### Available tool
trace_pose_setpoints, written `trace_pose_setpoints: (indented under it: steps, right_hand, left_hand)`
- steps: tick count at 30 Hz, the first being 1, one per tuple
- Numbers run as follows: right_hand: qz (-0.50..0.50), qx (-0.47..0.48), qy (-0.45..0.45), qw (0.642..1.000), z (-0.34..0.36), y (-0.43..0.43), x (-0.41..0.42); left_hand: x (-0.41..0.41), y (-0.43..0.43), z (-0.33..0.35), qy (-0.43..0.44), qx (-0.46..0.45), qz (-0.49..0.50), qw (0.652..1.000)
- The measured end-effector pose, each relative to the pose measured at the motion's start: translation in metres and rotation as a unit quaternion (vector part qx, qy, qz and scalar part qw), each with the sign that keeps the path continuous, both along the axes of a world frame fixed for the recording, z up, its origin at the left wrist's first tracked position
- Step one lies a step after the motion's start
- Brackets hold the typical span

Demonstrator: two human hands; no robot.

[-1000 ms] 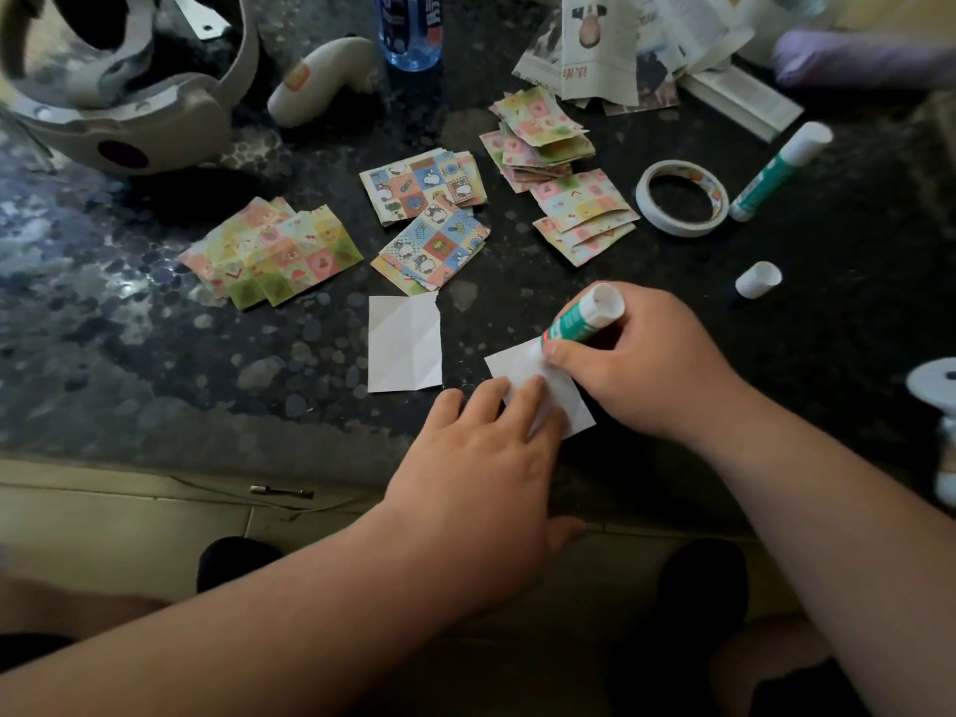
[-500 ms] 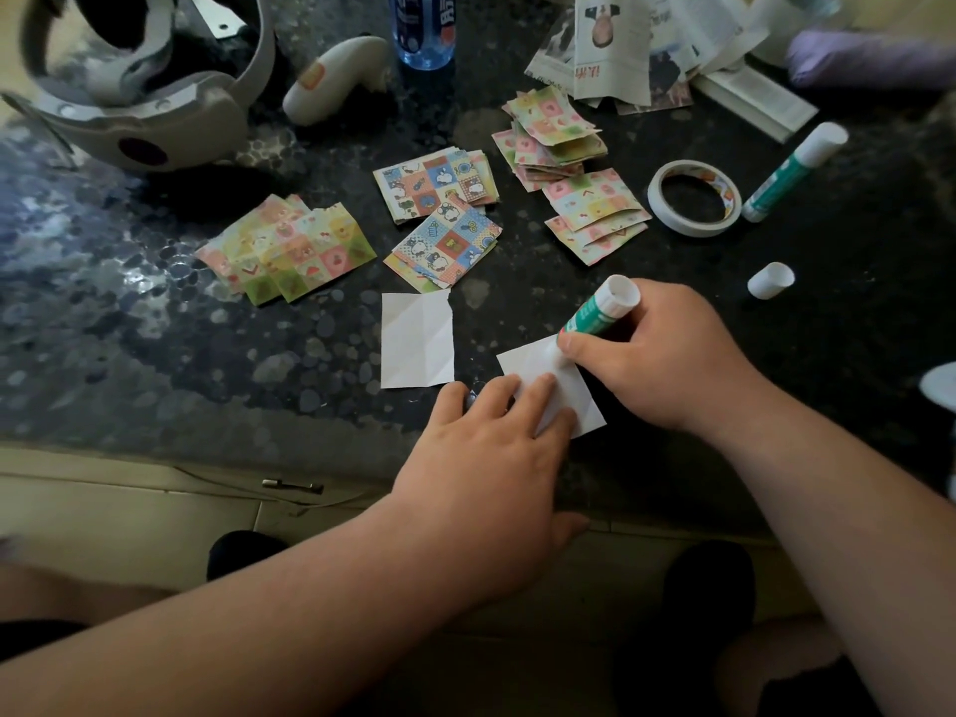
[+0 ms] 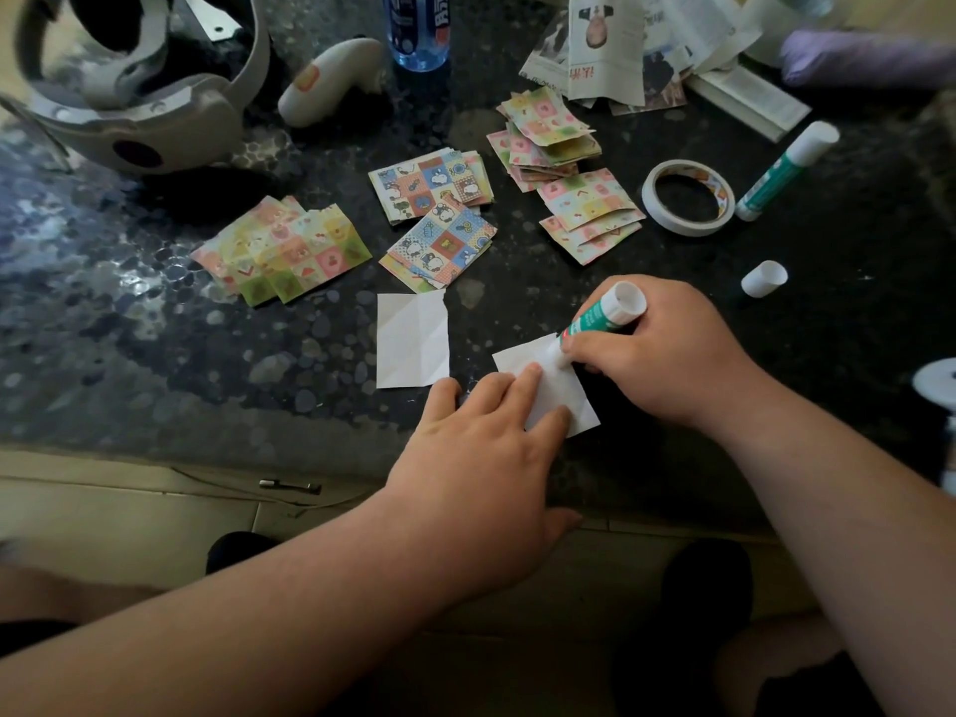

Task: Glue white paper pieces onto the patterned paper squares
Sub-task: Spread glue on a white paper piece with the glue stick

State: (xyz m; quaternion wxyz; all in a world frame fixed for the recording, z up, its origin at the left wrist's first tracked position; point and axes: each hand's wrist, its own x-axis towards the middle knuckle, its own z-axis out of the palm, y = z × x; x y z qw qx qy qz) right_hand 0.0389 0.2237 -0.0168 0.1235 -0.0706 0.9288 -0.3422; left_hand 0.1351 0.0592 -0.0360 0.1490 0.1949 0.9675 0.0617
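A white paper piece (image 3: 556, 382) lies on the dark stone table near its front edge. My left hand (image 3: 481, 447) presses it down with straight fingers. My right hand (image 3: 667, 354) grips a green glue stick (image 3: 602, 315), tip down on the paper's upper right part. A second creased white piece (image 3: 411, 341) lies to the left. Patterned paper squares sit in several piles: pastel ones (image 3: 284, 248) at left, blue-checked ones (image 3: 437, 196) in the middle, pastel ones (image 3: 564, 163) at right.
A white glue cap (image 3: 763, 278), a tape roll (image 3: 688, 196) and a second capped glue stick (image 3: 786, 168) lie to the right. A headset (image 3: 134, 106), controller (image 3: 331, 80), bottle (image 3: 418, 28) and printed papers (image 3: 621, 49) line the back. The table's front edge (image 3: 207, 447) runs below my hands.
The glue stick has shifted slightly over the paper's upper right part. My left hand keeps pressing the paper in place.
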Motion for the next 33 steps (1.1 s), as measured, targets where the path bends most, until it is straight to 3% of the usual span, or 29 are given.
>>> trace_pose_setpoints:
  steps: [4,14,27,33]
  right_hand:
    - [-0.006,-0.041,0.014,0.999,0.004,0.003,0.000]
    - [0.049,0.045,-0.003,0.998,0.003,0.003,-0.001]
    - [0.050,0.008,0.011,0.999,0.007,0.007,0.001]
    - [-0.007,-0.059,0.058,0.997,0.011,0.012,-0.004]
  left_hand:
    - [0.000,-0.001,0.000,0.005,-0.001,0.005,1.000]
    - [-0.003,-0.002,-0.001,0.005,-0.003,-0.005,1.000]
    - [-0.002,-0.002,0.000,0.007,-0.001,-0.011,1.000]
    - [-0.004,-0.002,0.001,0.009,-0.001,-0.011,1.000]
